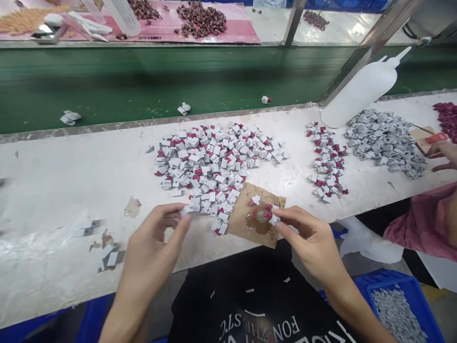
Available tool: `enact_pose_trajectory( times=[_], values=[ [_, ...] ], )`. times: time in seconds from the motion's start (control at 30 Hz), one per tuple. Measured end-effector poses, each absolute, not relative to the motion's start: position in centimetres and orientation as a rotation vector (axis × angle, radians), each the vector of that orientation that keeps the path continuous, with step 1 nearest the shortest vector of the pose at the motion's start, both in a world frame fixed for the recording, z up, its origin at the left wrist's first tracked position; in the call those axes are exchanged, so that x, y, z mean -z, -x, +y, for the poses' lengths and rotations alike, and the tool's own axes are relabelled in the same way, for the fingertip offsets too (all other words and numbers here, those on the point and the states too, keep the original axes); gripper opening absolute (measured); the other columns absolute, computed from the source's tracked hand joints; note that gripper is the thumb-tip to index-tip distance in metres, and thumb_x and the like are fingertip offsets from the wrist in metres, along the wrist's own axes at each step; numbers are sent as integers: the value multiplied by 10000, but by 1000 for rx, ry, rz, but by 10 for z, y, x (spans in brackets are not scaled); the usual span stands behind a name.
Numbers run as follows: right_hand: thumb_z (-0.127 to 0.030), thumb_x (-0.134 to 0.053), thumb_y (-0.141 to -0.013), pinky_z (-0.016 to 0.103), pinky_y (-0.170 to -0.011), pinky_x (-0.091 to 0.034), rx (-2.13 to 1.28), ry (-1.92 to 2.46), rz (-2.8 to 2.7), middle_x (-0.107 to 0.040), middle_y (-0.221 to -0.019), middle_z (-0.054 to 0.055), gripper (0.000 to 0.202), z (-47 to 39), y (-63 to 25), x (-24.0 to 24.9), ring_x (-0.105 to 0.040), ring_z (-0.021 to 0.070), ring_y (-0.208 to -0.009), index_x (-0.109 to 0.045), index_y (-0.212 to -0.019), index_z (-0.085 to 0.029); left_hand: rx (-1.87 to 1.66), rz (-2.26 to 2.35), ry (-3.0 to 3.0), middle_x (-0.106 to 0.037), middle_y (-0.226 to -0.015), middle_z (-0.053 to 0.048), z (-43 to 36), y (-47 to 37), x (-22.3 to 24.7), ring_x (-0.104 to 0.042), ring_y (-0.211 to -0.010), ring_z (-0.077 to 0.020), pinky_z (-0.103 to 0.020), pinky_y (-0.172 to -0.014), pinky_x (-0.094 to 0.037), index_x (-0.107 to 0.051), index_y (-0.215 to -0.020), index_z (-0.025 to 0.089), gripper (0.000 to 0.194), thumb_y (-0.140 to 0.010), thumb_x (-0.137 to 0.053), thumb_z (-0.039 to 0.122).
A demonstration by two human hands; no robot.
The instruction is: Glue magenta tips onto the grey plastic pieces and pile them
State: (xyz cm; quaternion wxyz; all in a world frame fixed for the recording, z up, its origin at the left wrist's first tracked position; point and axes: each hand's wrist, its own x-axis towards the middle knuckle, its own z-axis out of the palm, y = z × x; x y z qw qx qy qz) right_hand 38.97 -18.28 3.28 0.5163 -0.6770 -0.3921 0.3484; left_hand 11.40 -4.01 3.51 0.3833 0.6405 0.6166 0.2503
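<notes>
My left hand pinches a small light-grey part between thumb and fingertips, at the lower left edge of a large pile of grey-and-maroon parts. My right hand holds a grey-and-maroon part by its fingertips, over the right side of a small round dish. That dish sits on a wet brown cardboard piece. One loose grey-and-maroon part lies on the cardboard just behind the dish.
A narrower pile, a grey pile and a white squeeze bottle stand to the right. Another person's hand is at the right edge. Behind runs a green belt bearing several loose parts. Blue bins are below the table.
</notes>
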Motion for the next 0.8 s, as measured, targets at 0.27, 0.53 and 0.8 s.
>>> enact_pose_trajectory(
  times=[0.27,0.53,0.8],
  values=[
    [-327,-937,-994,297,-966,-745,-1054,1331,-645,-930,-1185,12,158,-163,-377,-43,-902,222,-1086,-959,-1137,-390,-607,820,-1140,-825,-1032,-39,-59,-202,-41,-793,-943,-185,-273,-849,-656,-834,-1168,266,221,-1051,-845,453],
    [-292,-914,-1014,317,-996,-744,-1032,1336,-651,-921,-1184,11,179,-163,-376,-39,-892,224,-1115,-955,-1158,-390,-550,744,-1093,-835,-1066,-32,-61,-204,-31,-797,-984,-180,-267,-892,-655,-842,-1201,280,181,-1083,-823,416],
    [-290,-913,-988,322,-891,-740,-1001,1438,-806,-880,-1033,39,145,-156,-375,-52,-873,218,-982,-962,-1121,-324,-521,727,-1250,-816,-1157,-49,-60,-204,-41,-786,-1042,-213,-313,-924,-654,-826,-1212,285,170,-1114,-768,411]
  ],
)
